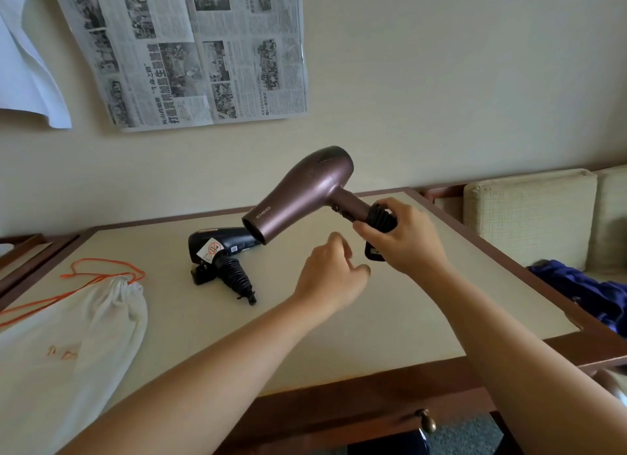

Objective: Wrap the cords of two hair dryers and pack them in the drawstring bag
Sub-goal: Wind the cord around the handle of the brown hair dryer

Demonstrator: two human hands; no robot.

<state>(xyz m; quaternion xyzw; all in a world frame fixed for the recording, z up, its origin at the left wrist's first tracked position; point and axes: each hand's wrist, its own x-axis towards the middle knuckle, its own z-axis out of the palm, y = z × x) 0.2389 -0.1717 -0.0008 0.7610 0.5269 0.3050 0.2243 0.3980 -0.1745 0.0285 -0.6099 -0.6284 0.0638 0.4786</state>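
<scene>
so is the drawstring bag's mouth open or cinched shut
Cinched shut: the white drawstring bag is gathered into tight pleats at its neck, with the orange cord pulled out in loose loops on the table.

- Your mauve hair dryer (302, 191) has a satin, metallic-looking shell (smooth).
- The dark hair dryer (220, 247) looks like glossy plastic.
- The drawstring bag (68, 346) is soft white cloth.
- The counter (356, 322) top is matt, wood-edged.
</scene>
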